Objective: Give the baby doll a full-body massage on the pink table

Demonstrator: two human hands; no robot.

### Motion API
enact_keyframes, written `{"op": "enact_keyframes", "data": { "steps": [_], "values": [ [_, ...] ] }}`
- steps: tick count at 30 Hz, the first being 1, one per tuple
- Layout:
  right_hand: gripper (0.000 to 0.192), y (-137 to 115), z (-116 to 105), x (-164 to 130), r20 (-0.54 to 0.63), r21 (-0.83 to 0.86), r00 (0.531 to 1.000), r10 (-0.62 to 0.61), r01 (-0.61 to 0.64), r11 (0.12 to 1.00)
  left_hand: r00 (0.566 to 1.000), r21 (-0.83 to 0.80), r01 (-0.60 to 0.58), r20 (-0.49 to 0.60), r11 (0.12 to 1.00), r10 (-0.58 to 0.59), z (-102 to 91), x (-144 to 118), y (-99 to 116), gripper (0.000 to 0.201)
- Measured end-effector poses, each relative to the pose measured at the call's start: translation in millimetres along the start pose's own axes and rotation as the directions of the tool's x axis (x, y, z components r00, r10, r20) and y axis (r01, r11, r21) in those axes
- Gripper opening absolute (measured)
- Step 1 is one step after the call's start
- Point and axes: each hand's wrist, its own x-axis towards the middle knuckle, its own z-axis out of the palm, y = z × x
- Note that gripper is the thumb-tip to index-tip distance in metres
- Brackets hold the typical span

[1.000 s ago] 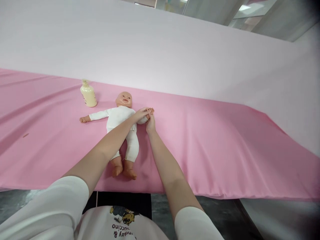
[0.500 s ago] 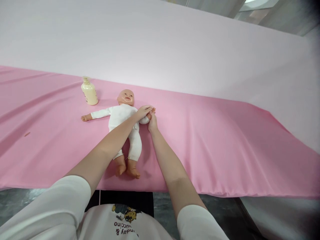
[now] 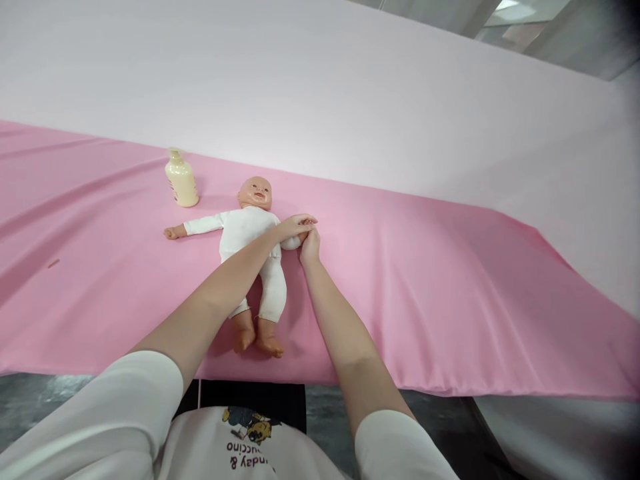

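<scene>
Both forearms reach out over the near edge of the pink sheet (image 3: 450, 300). The doll (image 3: 250, 247) lies on its back mid-sheet, feet toward me, head far. Left hand (image 3: 295, 227) is laid over the doll's right-side arm, fingers curled on it, and right hand (image 3: 310, 247) grips the same arm from just below. Farther left, a cream bottle (image 3: 181, 180) stands upright.

One head-worn camera looks forward and down over the person's arms, at arm's length from the doll (image 3: 253, 247) on the pink bed (image 3: 450, 300); a wall rises behind.
</scene>
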Motion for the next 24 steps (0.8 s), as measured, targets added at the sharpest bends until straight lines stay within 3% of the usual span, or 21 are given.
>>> {"op": "enact_keyframes", "data": {
  "steps": [6, 10, 15, 22, 24],
  "values": [
    [0.009, -2.2, -1.4, 2.5, -0.068, 0.142, 0.996, 0.05, -0.04, 0.989, 0.988, 0.151, 0.135, -0.093, 0.979, -0.122, -0.5, 1.6, -14.5, 0.057],
    [0.011, -6.5, 0.1, -0.9, -0.115, 0.163, 0.991, 0.063, -0.044, 0.986, 0.991, 0.192, 0.114, -0.086, 0.975, -0.099, 0.4, 1.9, -17.4, 0.041],
    [0.025, -13.2, 1.8, -8.6, -0.07, 0.013, 0.994, -0.081, 0.082, 0.997, 0.988, 0.221, 0.132, -0.113, 0.966, -0.109, -1.5, 2.7, -15.6, 0.032],
    [0.04, -15.0, 0.0, -11.9, -0.073, -0.211, 0.982, -0.174, 0.155, 0.965, 0.993, 0.211, 0.111, -0.058, 0.971, -0.101, 2.0, 3.0, -10.9, 0.038],
    [0.046, -16.2, -0.3, -14.5, 0.02, -0.26, 0.981, -0.195, 0.194, 0.946, 0.991, 0.158, 0.101, -0.099, 0.982, -0.086, 2.2, 1.2, -9.2, 0.037]
  ]
}}
